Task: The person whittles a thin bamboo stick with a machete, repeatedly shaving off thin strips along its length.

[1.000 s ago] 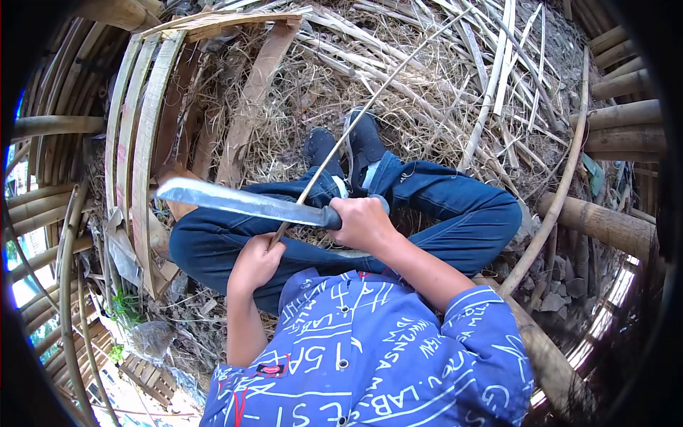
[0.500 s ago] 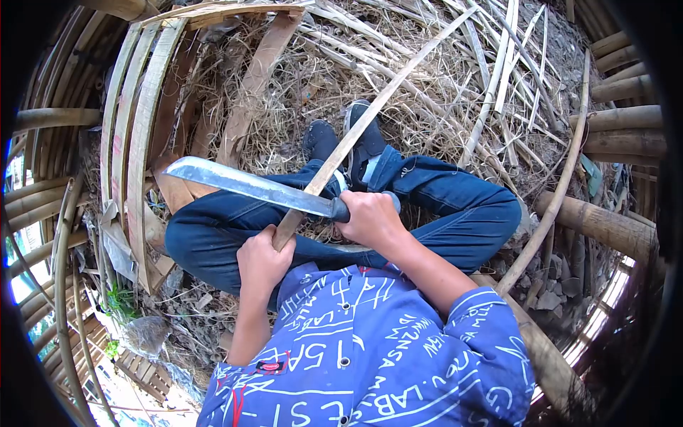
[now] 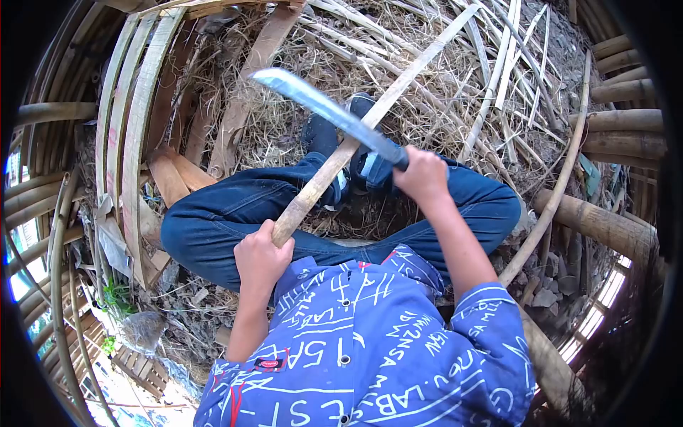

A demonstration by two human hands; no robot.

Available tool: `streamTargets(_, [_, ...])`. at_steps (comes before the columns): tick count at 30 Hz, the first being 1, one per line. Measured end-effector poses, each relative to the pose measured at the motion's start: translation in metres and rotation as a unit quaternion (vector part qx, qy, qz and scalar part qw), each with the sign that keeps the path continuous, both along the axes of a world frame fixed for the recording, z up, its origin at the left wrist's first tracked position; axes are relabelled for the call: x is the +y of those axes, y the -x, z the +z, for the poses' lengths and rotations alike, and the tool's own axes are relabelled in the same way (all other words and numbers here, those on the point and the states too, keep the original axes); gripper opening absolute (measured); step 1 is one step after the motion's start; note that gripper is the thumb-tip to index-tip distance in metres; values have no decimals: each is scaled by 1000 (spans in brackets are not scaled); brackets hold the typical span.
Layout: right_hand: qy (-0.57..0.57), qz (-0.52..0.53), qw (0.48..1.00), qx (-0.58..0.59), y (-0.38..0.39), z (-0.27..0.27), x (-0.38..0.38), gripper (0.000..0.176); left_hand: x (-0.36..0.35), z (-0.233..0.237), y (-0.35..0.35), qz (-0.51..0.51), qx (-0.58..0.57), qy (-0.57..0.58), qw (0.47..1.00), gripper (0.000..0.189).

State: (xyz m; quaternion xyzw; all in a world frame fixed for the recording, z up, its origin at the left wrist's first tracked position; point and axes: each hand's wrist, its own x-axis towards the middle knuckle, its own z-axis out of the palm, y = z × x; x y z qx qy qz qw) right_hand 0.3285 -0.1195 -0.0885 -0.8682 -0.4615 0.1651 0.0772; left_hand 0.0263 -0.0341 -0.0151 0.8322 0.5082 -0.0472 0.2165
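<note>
My left hand (image 3: 263,254) is closed round the near end of a long bamboo strip (image 3: 318,186), which runs away from me to the upper right over my shoes. In my right hand (image 3: 422,178) is the dark handle of a machete (image 3: 327,108). Its broad blade points to the upper left and crosses over the strip around mid-length, overlapping it in this view. My crossed legs (image 3: 220,220) in dark jeans lie on both sides of the strip.
Wooden slats (image 3: 142,114) of a crate stand at the left. Dry shavings (image 3: 277,107) cover the ground ahead, with several split bamboo pieces (image 3: 498,64) at upper right. A thick bamboo pole (image 3: 601,224) juts in from the right. Bamboo walls curve round both sides.
My right hand has moved forward and to the right with the machete, so the blade crosses the strip farther from my left hand. My left hand keeps its hold nearly in place.
</note>
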Motion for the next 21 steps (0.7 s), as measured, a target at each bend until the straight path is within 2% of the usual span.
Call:
streamTargets(4, [-10, -53, 998, -17, -49, -9, 5, 21, 0, 1, 0, -4, -3, -4, 1000, 26])
streamTargets(7, [2, -101, 995, -23, -83, -14, 12, 24, 0, 3, 1, -3, -2, -2, 1000, 26])
streamTargets(11, [59, -173, 983, -32, -135, -22, 21, 28, 0, 5, 2, -8, 2, 8, 1000, 25])
streamTargets(15, [80, -201, 976, -37, -178, -20, 28, 29, 0, 3, 2, -7, 1, 9, 1000, 22])
streamTargets(21, [21, -201, 978, -48, -167, -16, 44, 29, 0, 2, 0, 4, 6, 7, 1000, 21])
